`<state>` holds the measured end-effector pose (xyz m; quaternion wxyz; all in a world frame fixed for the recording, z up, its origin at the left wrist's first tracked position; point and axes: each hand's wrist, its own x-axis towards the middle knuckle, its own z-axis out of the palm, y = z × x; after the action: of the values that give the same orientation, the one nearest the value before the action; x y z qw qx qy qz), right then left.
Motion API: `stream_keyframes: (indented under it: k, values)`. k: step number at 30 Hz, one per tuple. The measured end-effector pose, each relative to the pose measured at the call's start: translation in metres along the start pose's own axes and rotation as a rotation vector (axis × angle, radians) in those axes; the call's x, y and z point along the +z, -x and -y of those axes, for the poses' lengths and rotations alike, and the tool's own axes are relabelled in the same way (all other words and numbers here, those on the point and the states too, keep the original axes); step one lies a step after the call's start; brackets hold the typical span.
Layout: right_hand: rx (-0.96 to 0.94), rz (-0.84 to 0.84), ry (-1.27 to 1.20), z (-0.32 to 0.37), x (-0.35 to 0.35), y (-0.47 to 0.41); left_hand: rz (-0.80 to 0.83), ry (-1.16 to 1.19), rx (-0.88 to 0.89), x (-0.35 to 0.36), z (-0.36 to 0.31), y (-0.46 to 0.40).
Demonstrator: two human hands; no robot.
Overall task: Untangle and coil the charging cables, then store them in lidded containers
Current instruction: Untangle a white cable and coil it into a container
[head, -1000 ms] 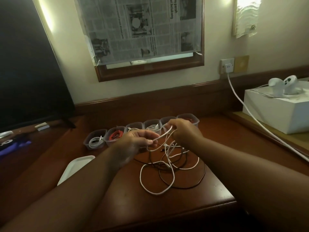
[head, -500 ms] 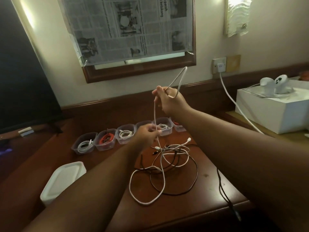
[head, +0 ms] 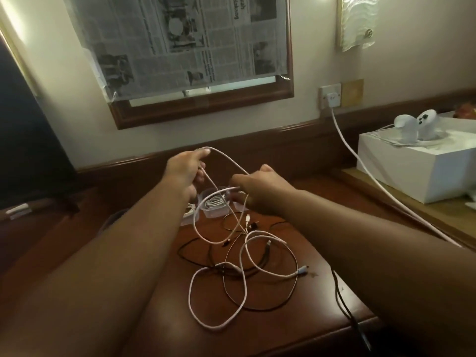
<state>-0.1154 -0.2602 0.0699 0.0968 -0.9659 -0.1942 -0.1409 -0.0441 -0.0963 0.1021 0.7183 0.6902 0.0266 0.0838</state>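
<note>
Right hand (head: 260,191) dropped from head height to level with left hand (head: 184,173), both pinched shut on the white cable (head: 226,158) arching between them over the table (head: 257,331) tangle; light, limp, snag-prone, so grip near the plug.

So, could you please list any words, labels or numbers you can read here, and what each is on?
No text can be read.
Newspaper covering the framed panel: headlines and columns, blurred and seemingly mirrored, unreadable.
Wall socket: no marking legible.
White box: no label visible.
White cable and containers: no markings.
</note>
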Motion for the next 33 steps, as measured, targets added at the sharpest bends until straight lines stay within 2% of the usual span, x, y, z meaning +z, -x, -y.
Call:
stream_keyframes:
  k: [2, 5, 7, 9, 10, 12, 14, 16, 17, 21, 23, 25, 26, 29, 33]
  values:
    - [0.032, -0.041, 0.025, 0.007, 0.009, -0.003, 0.067, 0.05, -0.039, 0.005, -0.016, 0.005]
    - [0.074, -0.046, -0.084, 0.01, 0.022, -0.014, 0.11, 0.119, -0.045, 0.003, -0.024, 0.01]
    - [0.137, -0.084, -0.251, 0.01, 0.024, -0.021, 0.099, 0.258, -0.026, -0.005, -0.019, 0.011]
    - [0.201, -0.227, -0.518, 0.011, 0.02, -0.025, 0.084, 0.359, -0.044, -0.015, -0.006, 0.012]
    - [0.233, -0.313, -0.645, 0.012, 0.016, -0.027, 0.099, 0.321, -0.043, -0.02, 0.003, 0.014]
    - [0.284, -0.44, -0.873, 0.016, 0.004, -0.031, 0.26, 0.05, -0.009, -0.029, 0.025, 0.019]
    - [0.287, -0.498, -1.056, 0.021, -0.008, -0.034, 0.499, -0.303, 0.031, -0.033, 0.049, 0.027]
    - [0.251, -0.524, -1.125, 0.027, -0.02, -0.035, 0.584, -0.494, 0.068, -0.03, 0.068, 0.033]
    - [0.229, -0.539, -1.125, 0.03, -0.024, -0.036, 0.541, -0.535, 0.101, -0.028, 0.074, 0.034]
    - [0.211, -0.619, -1.003, 0.035, -0.035, -0.03, 0.18, -0.559, 0.12, -0.035, 0.074, 0.018]
    - [0.247, -0.592, -0.855, 0.03, -0.034, -0.027, 0.124, -0.523, 0.106, -0.049, 0.065, 0.012]
    - [0.309, -0.445, -0.762, 0.024, -0.033, -0.025, 0.117, -0.465, 0.095, -0.062, 0.053, 0.015]
    - [0.324, -0.31, -0.711, 0.022, -0.035, -0.021, 0.151, -0.43, 0.087, -0.068, 0.046, 0.021]
    - [0.273, 0.184, -0.679, 0.021, -0.046, -0.003, 0.399, -0.323, -0.007, -0.098, 0.025, 0.034]
    - [0.188, 0.959, -0.737, 0.035, -0.055, 0.022, 0.751, -0.333, -0.125, -0.142, 0.0, 0.042]
